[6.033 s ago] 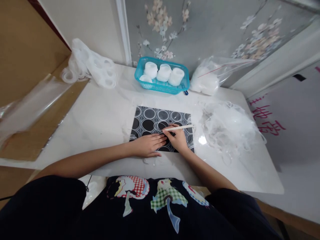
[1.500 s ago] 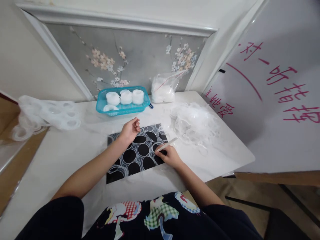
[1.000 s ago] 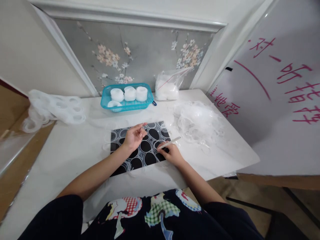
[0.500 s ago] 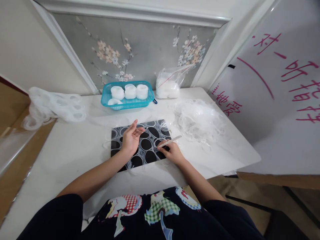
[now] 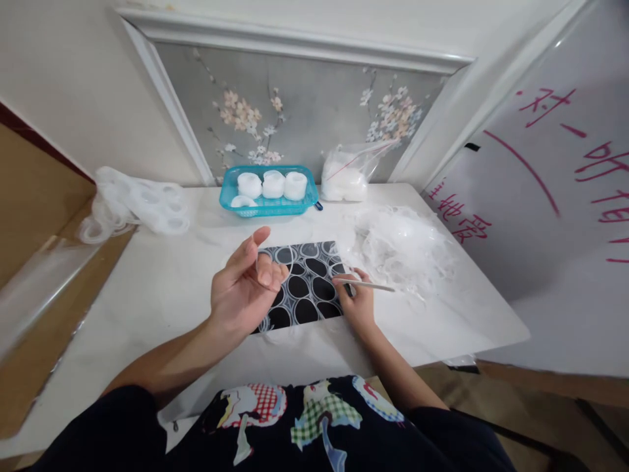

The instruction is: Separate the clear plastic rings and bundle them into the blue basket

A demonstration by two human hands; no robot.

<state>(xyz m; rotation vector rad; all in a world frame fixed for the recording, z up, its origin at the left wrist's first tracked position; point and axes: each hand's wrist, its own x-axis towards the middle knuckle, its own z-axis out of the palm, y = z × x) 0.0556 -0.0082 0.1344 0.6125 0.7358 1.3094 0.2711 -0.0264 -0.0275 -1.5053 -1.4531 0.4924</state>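
My left hand (image 5: pixel 250 275) is raised over the left part of a black sheet (image 5: pixel 297 311), palm up and fingers curled. A thin clear plastic ring (image 5: pixel 291 257) loops at its fingers, held there. Pale ring outlines and translucent film cover the black sheet, which lies on the white table. At the sheet's right edge, my right hand (image 5: pixel 358 298) is closed around a slim whitish stick (image 5: pixel 376 285), which points to the right. What the stick's tip is like is too small to make out.
Behind the sheet stands a blue basket (image 5: pixel 268 211) with several white ring stacks (image 5: pixel 273 185). A zip bag (image 5: pixel 346 177) of white pieces is beside it. A heap of clear scraps (image 5: pixel 403 242) lies right, perforated white sheets (image 5: pixel 140 203) left. A whiteboard (image 5: pixel 550 282) borders the right side.
My left hand has lifted off the sheet toward me, with a thin clear ring now at its fingers. My right hand has shifted right, and the stick has swung to point rightward.
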